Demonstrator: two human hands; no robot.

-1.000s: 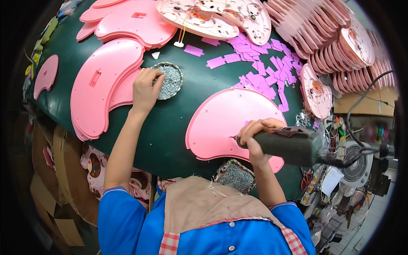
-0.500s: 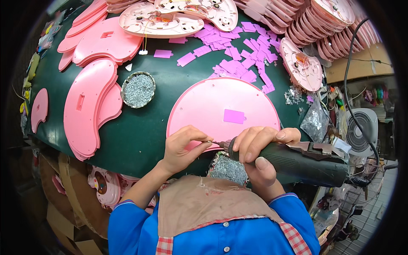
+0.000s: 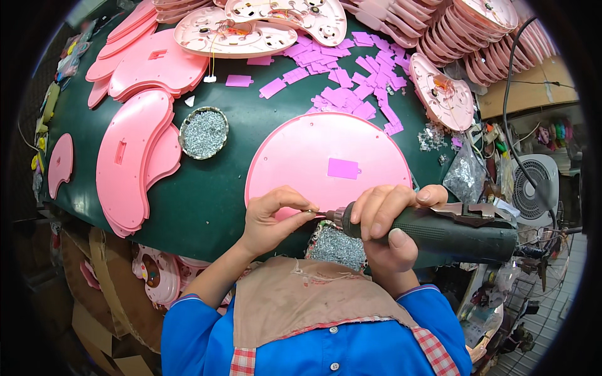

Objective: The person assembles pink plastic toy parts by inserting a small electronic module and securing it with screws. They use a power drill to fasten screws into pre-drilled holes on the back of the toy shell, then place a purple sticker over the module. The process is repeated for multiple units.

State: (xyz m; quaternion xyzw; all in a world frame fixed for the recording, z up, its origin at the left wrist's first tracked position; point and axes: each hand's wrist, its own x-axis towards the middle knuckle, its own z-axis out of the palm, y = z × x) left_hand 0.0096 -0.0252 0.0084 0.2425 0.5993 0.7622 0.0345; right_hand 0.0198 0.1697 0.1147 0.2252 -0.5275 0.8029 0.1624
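My left hand (image 3: 269, 219) pinches a tiny metal piece, which looks like a screw (image 3: 313, 211), between thumb and forefinger at the tip of the driver bit. Wrapped in my right hand (image 3: 387, 227) is a dark electric screwdriver (image 3: 454, 237), lying sideways with its bit pointing left. Both hands hover over the near edge of a large rounded pink plastic panel (image 3: 288, 156). A purple rectangular tab (image 3: 343, 168) lies on the panel. Just below the bit, a box of small silver screws (image 3: 338, 247) is partly covered by my right hand.
A round dish of screws (image 3: 204, 133) stands left of the panel. Curved pink panels (image 3: 128, 169) are stacked farther left. Purple tabs (image 3: 370, 84) are scattered behind, near pink shells with wires (image 3: 235, 39). A black cable (image 3: 509, 106) hangs at right, before a grey fan (image 3: 533, 182).
The screwdriver has shifted slightly right and up, its body more level. My left fingertips have moved a little right, staying at the bit's tip. The view has shifted slightly.
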